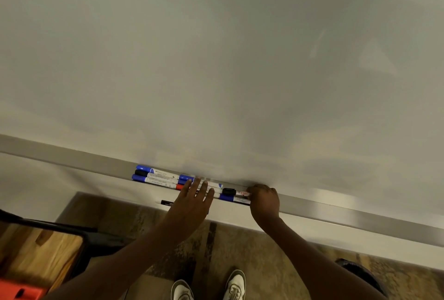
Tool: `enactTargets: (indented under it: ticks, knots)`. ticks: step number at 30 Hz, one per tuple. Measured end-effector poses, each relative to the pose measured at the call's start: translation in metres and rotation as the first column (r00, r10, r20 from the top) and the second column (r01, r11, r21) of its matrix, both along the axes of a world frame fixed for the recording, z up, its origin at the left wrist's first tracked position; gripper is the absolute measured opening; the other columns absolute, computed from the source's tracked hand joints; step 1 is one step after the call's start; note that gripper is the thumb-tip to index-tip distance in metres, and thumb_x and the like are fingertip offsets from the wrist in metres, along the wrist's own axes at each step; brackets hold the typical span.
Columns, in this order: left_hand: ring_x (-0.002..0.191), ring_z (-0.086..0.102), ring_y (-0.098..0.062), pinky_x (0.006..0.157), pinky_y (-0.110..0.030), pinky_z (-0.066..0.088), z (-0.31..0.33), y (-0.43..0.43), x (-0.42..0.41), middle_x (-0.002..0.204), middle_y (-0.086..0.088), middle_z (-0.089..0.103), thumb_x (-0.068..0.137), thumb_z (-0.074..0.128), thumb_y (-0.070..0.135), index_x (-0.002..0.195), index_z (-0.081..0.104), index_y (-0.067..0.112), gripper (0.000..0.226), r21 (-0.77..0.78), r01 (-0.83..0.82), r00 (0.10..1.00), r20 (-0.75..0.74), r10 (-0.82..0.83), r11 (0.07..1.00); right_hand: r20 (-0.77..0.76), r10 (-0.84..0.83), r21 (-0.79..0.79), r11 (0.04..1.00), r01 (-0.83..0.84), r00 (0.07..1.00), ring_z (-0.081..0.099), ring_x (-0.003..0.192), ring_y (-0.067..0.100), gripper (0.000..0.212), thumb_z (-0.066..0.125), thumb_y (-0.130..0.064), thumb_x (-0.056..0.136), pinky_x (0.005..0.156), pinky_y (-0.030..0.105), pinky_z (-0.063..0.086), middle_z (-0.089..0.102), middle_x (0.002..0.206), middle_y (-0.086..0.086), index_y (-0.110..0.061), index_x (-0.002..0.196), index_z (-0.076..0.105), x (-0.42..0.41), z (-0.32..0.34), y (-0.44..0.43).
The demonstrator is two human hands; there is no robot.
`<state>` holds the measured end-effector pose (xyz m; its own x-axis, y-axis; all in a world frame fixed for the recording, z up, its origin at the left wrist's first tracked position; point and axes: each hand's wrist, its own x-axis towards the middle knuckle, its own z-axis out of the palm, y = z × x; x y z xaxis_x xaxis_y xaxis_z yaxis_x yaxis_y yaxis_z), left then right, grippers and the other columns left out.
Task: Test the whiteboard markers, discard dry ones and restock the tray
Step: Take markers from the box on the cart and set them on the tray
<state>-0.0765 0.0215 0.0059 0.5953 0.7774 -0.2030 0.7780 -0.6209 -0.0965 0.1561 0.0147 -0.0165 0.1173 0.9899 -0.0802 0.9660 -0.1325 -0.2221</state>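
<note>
Markers [157,176] sit in the whiteboard tray [336,208], all capped; stage unclear, either sorting not begun or restock nearly done.
Tray holds rows of blue-, black- and red-capped markers. Left hand [192,200] is flat with straight fingers on the middle ones. Right hand [264,200] is curled at their right ends; can't tell if it grips. Whiteboard [216,59] has no test strokes. Dark bin [360,273] stands at right, contents hidden.

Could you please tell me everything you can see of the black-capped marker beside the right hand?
The black-capped marker has a white barrel with blurred red lettering and looks plastic. Capped, it lies flat along the tray, cap pointing left, against a blue-capped marker. The right hand covers its tail end in a curled grip.
</note>
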Motion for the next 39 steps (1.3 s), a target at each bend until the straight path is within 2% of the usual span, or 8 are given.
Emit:
enactTargets:
  ticks: [2, 4, 8, 16, 24, 29, 35, 39]
  knots:
    - [0.109, 0.060, -0.043, 0.094, -0.056, 0.041, -0.001, 0.000, 0.000, 0.117, -0.025, 0.063, 0.046, 0.093, 0.034, 0.115, 0.066, 0.004, 0.080, -0.006, 0.014, 1.000, -0.013, -0.014, 1.000, -0.029, -0.056, -0.021, 0.998, 0.056, 0.998, 0.062, 0.081, 0.023, 0.018, 0.060, -0.011, 0.083, 0.072, 0.030, 0.043, 0.070, 0.085, -0.001, -0.022, 0.084, 0.074, 0.000, 0.003, 0.004]
    - [0.109, 0.060, -0.042, 0.093, -0.055, 0.042, -0.002, 0.000, -0.001, 0.117, -0.024, 0.063, 0.046, 0.093, 0.037, 0.114, 0.066, 0.004, 0.080, -0.011, 0.015, 1.000, -0.025, -0.015, 1.000, -0.048, -0.094, -0.047, 0.995, 0.092, 0.994, 0.061, 0.088, 0.021, 0.020, 0.056, -0.014, 0.086, 0.071, 0.028, 0.045, 0.069, 0.094, -0.002, -0.024, 0.093, 0.073, 0.000, 0.005, 0.007]
    - [0.110, 0.059, -0.043, 0.094, -0.057, 0.041, -0.005, 0.002, -0.001, 0.118, -0.025, 0.063, 0.049, 0.091, 0.036, 0.115, 0.066, 0.004, 0.077, 0.018, 0.020, 1.000, -0.016, -0.020, 1.000, -0.055, -0.096, -0.080, 0.993, 0.092, 0.994, 0.060, 0.092, 0.020, 0.020, 0.054, -0.018, 0.089, 0.070, 0.026, 0.045, 0.067, 0.099, -0.002, -0.025, 0.097, 0.072, 0.003, 0.000, 0.007]
    - [0.106, 0.061, -0.043, 0.092, -0.057, 0.041, -0.013, 0.004, -0.002, 0.114, -0.025, 0.064, 0.043, 0.094, 0.034, 0.111, 0.068, 0.002, 0.079, 0.027, 0.021, 1.000, 0.009, -0.021, 0.999, -0.032, -0.015, -0.046, 0.999, 0.013, 0.999, 0.058, 0.086, 0.022, 0.017, 0.054, -0.018, 0.090, 0.062, 0.024, 0.035, 0.065, 0.093, 0.005, -0.016, 0.091, 0.070, 0.001, -0.002, 0.002]
    - [0.106, 0.063, -0.039, 0.092, -0.056, 0.042, -0.015, 0.005, -0.003, 0.113, -0.022, 0.066, 0.044, 0.094, 0.032, 0.110, 0.069, 0.004, 0.077, 0.028, 0.012, 1.000, 0.025, -0.013, 1.000, 0.011, 0.080, 0.001, 0.997, -0.080, 0.997, 0.059, 0.089, 0.021, 0.013, 0.066, -0.024, 0.085, 0.061, 0.025, 0.038, 0.066, 0.093, 0.002, -0.020, 0.096, 0.072, 0.000, 0.001, 0.000]
    - [0.103, 0.064, -0.039, 0.090, -0.056, 0.043, -0.012, 0.005, -0.002, 0.111, -0.022, 0.067, 0.036, 0.096, 0.030, 0.107, 0.070, 0.004, 0.080, -0.003, -0.007, 1.000, 0.026, 0.007, 1.000, 0.056, 0.077, -0.014, 0.997, -0.077, 0.995, 0.061, 0.073, 0.021, 0.008, 0.077, -0.017, 0.073, 0.053, 0.025, 0.036, 0.065, 0.076, 0.000, -0.023, 0.079, 0.075, -0.001, -0.001, 0.001]
    - [0.102, 0.064, -0.040, 0.088, -0.056, 0.044, -0.006, 0.002, -0.002, 0.109, -0.022, 0.067, 0.039, 0.095, 0.028, 0.106, 0.070, 0.003, 0.076, -0.004, -0.003, 1.000, 0.024, 0.003, 1.000, 0.027, 0.091, -0.013, 0.996, -0.091, 0.995, 0.060, 0.085, 0.022, 0.019, 0.060, -0.006, 0.079, 0.059, 0.026, 0.038, 0.067, 0.086, 0.002, -0.017, 0.087, 0.073, -0.005, 0.003, -0.002]
    - [0.101, 0.065, -0.039, 0.087, -0.056, 0.046, -0.004, 0.001, -0.001, 0.107, -0.022, 0.068, 0.037, 0.095, 0.029, 0.105, 0.071, 0.003, 0.076, -0.010, -0.005, 1.000, 0.013, 0.006, 1.000, 0.039, 0.102, 0.000, 0.995, -0.102, 0.994, 0.059, 0.077, 0.021, 0.020, 0.060, -0.004, 0.078, 0.058, 0.024, 0.035, 0.067, 0.081, 0.001, -0.019, 0.083, 0.072, -0.007, 0.004, -0.006]
